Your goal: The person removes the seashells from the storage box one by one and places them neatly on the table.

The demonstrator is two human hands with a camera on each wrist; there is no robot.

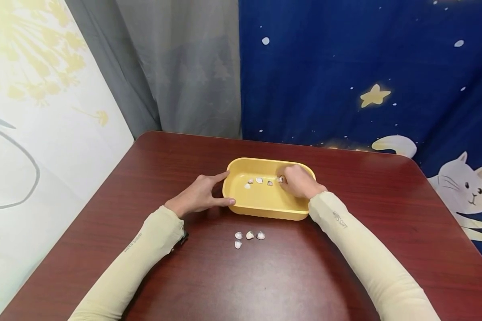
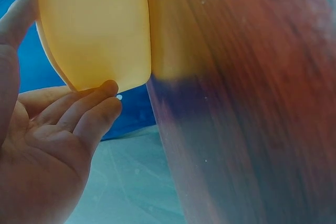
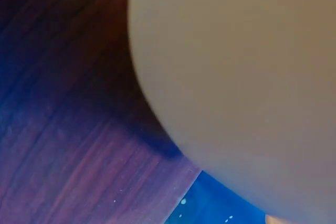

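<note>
A yellow plastic basin (image 1: 265,211) stands on the table. My left hand (image 1: 197,196) holds its left end, thumb over the front rim and forefinger at the back rim. The left wrist view shows the fingers (image 2: 97,103) against the outer wall of the basin (image 2: 100,30). Inside the basin, towards its right end, my right hand (image 1: 299,180) reaches down with bent fingers and pinches a small seashell (image 1: 280,179). Several other pale seashells (image 1: 259,180) lie on the basin floor left of it. The right wrist view shows no fingers.
Several seashells (image 1: 250,235) lie on the dark red wooden table (image 1: 289,276) in front of the basin. A blue curtain (image 1: 325,80) and a grey curtain (image 1: 193,67) hang behind the far edge. A white patterned cloth (image 1: 44,133) is at the left.
</note>
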